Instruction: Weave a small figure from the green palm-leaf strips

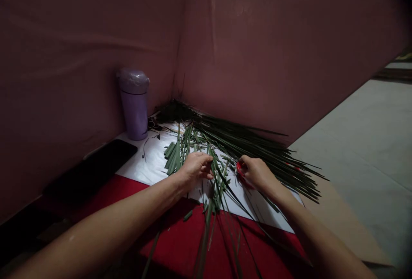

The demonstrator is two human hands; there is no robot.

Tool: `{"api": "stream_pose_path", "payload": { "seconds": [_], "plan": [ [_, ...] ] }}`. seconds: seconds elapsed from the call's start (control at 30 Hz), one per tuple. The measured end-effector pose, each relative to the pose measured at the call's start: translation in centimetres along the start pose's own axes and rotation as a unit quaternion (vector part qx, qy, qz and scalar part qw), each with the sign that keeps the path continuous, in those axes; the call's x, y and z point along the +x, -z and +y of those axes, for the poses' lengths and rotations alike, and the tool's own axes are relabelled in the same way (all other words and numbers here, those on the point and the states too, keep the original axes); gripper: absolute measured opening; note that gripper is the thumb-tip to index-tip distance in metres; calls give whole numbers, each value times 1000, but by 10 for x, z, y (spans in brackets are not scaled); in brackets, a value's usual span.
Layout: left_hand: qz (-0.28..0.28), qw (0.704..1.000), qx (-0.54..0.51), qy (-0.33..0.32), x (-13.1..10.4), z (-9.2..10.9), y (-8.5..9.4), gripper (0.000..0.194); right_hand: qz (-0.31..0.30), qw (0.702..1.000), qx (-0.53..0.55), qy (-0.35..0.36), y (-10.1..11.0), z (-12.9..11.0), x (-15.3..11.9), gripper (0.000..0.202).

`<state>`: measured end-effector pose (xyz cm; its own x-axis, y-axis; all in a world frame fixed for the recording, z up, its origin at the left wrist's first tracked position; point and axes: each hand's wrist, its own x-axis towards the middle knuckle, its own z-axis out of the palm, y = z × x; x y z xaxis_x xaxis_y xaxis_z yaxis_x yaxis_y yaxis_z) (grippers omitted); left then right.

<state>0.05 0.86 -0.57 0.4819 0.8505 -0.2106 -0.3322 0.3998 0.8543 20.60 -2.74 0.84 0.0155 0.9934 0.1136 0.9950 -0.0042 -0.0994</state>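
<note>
Between the thumb and fingers of my left hand are long green leaf blades, whose ends trail down toward me over the red surface. My right hand is closed around red-handled scissors, a little to the right of the held leaves. The scissors' blades are small and hard to make out. Short cut leaf pieces lie in a pile just beyond my left hand. More loose bits are scattered under and between both hands on a white sheet.
A large bundle of long dark leaves stretches along the pink wall. A purple tumbler stands at the back left, behind a flat black object. Red surface shows in front; cardboard lies to the right.
</note>
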Motion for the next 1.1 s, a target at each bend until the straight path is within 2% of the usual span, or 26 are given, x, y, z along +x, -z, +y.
{"api": "stream_pose_path", "payload": {
  "seconds": [0.2, 0.27, 0.37, 0.53, 0.6, 0.7, 0.77, 0.83, 0.87, 0.97, 1.1],
  "plan": [
    [0, 1000, -15, -10, -2, 3, -1, 12, 13, 1000, 11, 26, -2, -19, 10, 16],
    [5, 1000, -22, -13, -2, 2, -1, 13, 32, 997, 56, 35, 2, -30, 3, 18],
    [14, 999, -30, -14, 1, 1, 2, 11, 90, 975, 197, 47, 9, -51, -16, 21],
    [9, 999, -27, -22, 4, -1, 5, 11, 103, 964, 235, 68, 10, -77, -38, 16],
    [12, 999, -25, -17, 5, -1, 6, 12, 105, 962, 244, 58, 7, -74, -38, 19],
    [18, 999, -24, -16, 6, -1, 6, 13, 109, 963, 247, 19, 3, -53, -31, 25],
    [21, 999, -23, -21, 6, 0, 6, 13, 121, 974, 189, -19, -1, -35, -26, 26],
    [20, 999, -20, -23, 6, -1, 6, 13, 96, 991, 84, -43, -6, -20, -22, 25],
    [19, 999, -18, -24, 6, -1, 6, 13, 89, 993, 68, -45, -9, -15, -20, 23],
    [12, 1000, -14, -22, 5, -1, 6, 11, 82, 995, 36, -44, -16, -11, -16, 16],
    [2, 1000, -11, -18, 5, -1, 6, 10, 112, 993, 18, -43, -21, -20, -10, 13]
  ]
}}
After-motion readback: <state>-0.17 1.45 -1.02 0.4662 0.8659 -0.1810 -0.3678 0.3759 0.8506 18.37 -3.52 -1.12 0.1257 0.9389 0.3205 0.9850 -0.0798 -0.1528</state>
